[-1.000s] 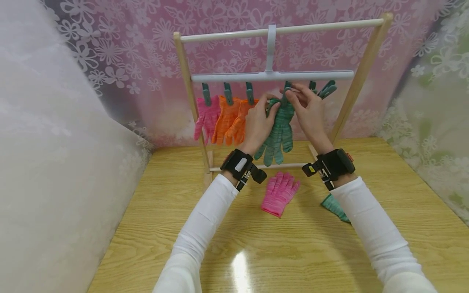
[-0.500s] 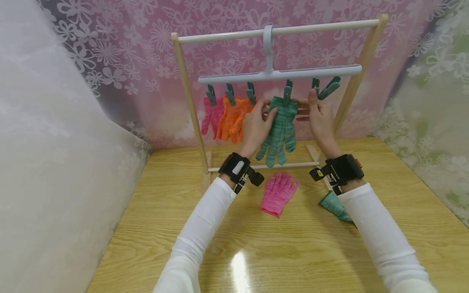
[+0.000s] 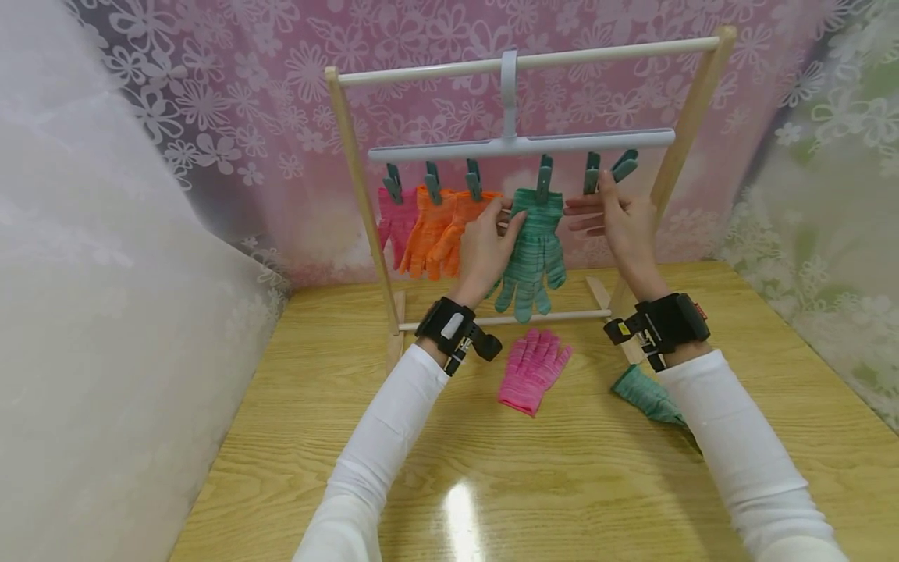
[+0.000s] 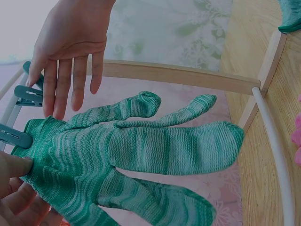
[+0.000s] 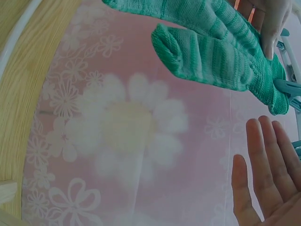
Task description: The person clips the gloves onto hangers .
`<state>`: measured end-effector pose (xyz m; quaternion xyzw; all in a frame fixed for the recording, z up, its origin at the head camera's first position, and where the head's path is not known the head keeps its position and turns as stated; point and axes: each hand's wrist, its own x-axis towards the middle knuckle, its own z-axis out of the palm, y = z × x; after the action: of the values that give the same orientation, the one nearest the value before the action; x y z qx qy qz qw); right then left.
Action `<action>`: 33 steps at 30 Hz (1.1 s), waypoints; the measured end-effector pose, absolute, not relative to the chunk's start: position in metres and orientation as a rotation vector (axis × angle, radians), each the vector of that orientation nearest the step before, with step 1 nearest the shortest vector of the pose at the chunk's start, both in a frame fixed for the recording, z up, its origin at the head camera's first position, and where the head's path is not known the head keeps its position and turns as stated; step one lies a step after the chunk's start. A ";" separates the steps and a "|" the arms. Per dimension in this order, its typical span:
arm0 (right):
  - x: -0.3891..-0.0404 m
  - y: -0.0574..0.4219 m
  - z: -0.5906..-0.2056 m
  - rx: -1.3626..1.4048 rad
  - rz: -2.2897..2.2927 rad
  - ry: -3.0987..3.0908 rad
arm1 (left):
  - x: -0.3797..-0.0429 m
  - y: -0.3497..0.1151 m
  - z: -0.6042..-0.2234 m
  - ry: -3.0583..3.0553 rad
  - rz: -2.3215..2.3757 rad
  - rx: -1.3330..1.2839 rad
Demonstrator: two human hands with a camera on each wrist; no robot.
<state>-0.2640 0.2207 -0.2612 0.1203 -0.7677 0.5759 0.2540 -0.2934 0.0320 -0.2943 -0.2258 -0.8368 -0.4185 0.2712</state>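
Note:
A green striped knit glove (image 3: 537,257) hangs fingers down from a dark green clothespin (image 3: 544,181) on a white hanger (image 3: 590,143). At the left edge of its cuff, my left hand (image 3: 485,250) holds it lightly, thumb in front and fingers behind. My right hand (image 3: 628,230) is to the right of the cuff, apart from it, palm turned toward the glove with straight fingers. Its thumb is right by another clothespin (image 3: 591,173). In the right wrist view, a gap shows between the right fingers (image 5: 265,160) and the glove cuff (image 5: 278,92).
Left of the hands, a pink glove (image 3: 397,218) and two orange gloves (image 3: 430,234) hang from clothespins. The hanger hooks over a wooden rack (image 3: 344,140). Another pink glove (image 3: 532,375) and a green glove (image 3: 646,396) lie on the wooden table (image 3: 337,468). A tilted clothespin (image 3: 624,165) hangs at right.
My right hand has let go of the clothespin over the green glove and moved right and slightly down, its fingers straightening. The left hand has stayed at the cuff. The hanger swayed.

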 end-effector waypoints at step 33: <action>-0.266 0.214 -0.254 0.507 1.501 -1.861 | -0.292 0.016 -0.327 -2.268 -1.265 -0.592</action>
<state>-0.2665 0.2138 -0.2539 0.1950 -0.7156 0.5772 0.3415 -0.2924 0.0157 -0.3274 -0.2160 -0.8273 -0.4614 0.2365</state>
